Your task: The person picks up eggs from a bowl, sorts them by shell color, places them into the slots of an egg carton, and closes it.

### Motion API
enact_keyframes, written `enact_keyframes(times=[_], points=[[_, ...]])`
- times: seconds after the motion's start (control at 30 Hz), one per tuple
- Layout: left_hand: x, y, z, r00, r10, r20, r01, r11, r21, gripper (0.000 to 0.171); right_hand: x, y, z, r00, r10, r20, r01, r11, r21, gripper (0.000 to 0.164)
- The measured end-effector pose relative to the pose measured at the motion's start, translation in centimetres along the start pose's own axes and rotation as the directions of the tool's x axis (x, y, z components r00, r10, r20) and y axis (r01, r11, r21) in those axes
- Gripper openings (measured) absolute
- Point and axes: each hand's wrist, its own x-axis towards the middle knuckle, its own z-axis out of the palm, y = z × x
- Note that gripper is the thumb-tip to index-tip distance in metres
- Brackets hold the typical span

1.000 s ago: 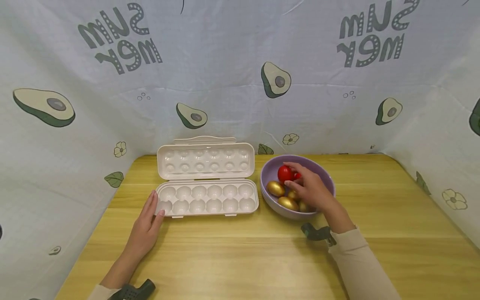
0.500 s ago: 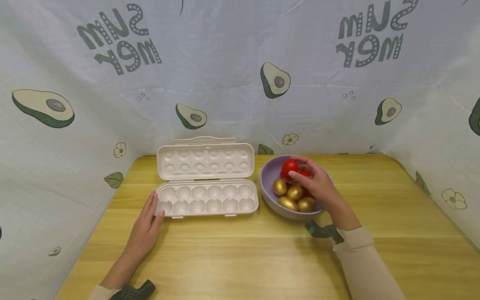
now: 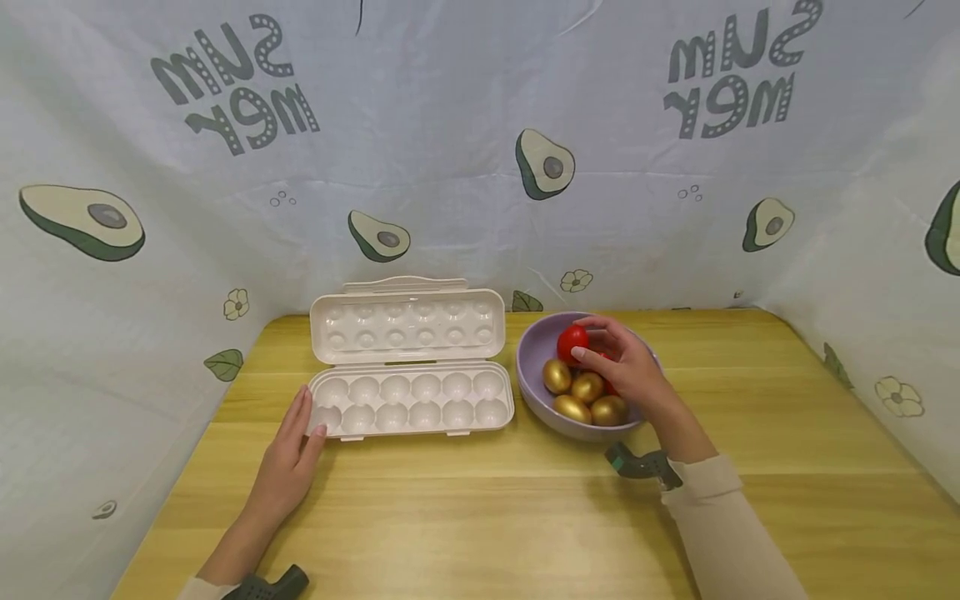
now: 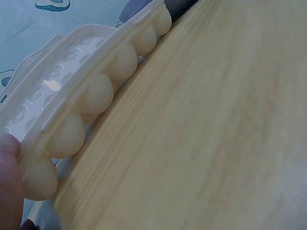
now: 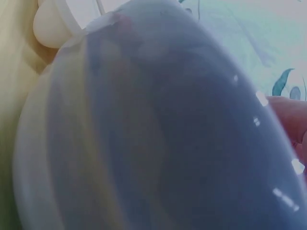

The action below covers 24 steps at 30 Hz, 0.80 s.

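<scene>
A beige plastic egg box (image 3: 405, 433) lies opened flat, its two rows of cups bare. My left hand (image 3: 285, 467) holds its front left corner, fingers along the short side and thumb (image 4: 8, 143) on the rim. To its right stands a purple bowl (image 3: 534, 362) with several gold eggs (image 3: 573, 408) and red ones. Inside the bowl, my right hand (image 3: 630, 367) pinches a red egg (image 3: 572, 342) between thumb and fingers. Another red egg is partly hidden under that hand. The bowl's side (image 5: 192, 120) fills most of the right wrist view.
The wooden table (image 3: 480, 517) runs up to a pale cloth (image 3: 450, 167) printed with avocados, which hangs at the back and both sides. The egg box's raised lid (image 3: 408, 325) leans back near the cloth. Dark camera mounts (image 3: 641, 464) sit on both wrists.
My right hand shifted slightly right and back within the bowl, then settled around a red egg. The gold eggs rolled a little. My left hand stayed at the egg box corner.
</scene>
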Motion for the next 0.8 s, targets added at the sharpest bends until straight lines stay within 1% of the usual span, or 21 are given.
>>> enact_keyframes(times=[0.1,0.3,0.37,0.6,0.8], points=[[0.0,0.0,0.0,1.000,0.006,-0.003,-0.006,1.000,0.000,0.056,0.0,0.0,0.1,1.000,-0.004,-0.007,0.004,1.000,-0.021,0.043],[-0.3,0.0,0.2,1.000,0.004,-0.009,-0.004,1.000,0.000,0.056,0.5,0.7,0.2,0.999,0.039,-0.034,-0.041,0.998,-0.051,0.047],[-0.3,0.1,0.2,1.000,0.002,-0.010,-0.002,1.000,-0.005,0.055,0.6,0.8,0.3,0.998,0.050,-0.035,-0.051,0.998,-0.041,0.049],[-0.2,0.0,0.1,1.000,0.002,-0.004,-0.002,1.000,0.003,0.055,1.1,0.6,1.0,0.997,0.083,0.007,-0.083,0.994,0.064,0.051],[0.2,-0.1,0.0,1.000,0.004,0.009,-0.004,1.000,-0.001,0.055,1.5,-0.3,2.0,0.996,0.087,0.025,-0.089,0.994,0.069,0.050]])
